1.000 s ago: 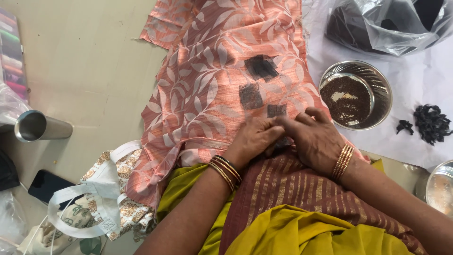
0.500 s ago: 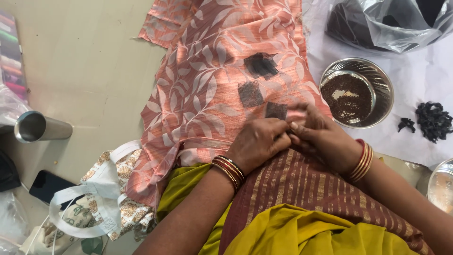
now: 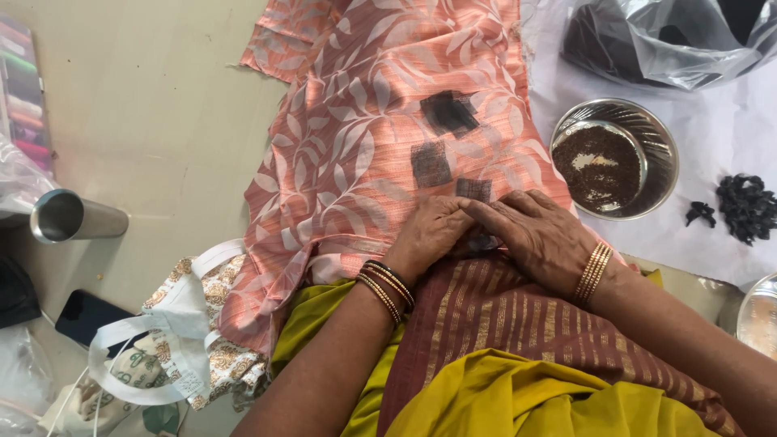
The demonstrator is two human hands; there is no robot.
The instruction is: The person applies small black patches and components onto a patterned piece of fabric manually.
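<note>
While both hands press flat | peach leaf-print cloth (image 3: 356, 162), 3 dark square patches (image 3: 430, 163) | each grip spread

Home floor, cloth (image 3: 356, 162), steel bowl (image 3: 615, 158)

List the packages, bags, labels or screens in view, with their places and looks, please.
Phone: lower left on the floor, flat black rectangle, screen dark.
Plastic bag: top right, clear and crumpled, with dark contents.
Cloth bag: lower left beside the phone, white with a brown floral print and white handles.
Colour card: left edge, striped in several colours.
No readable labels or signs show.
</note>
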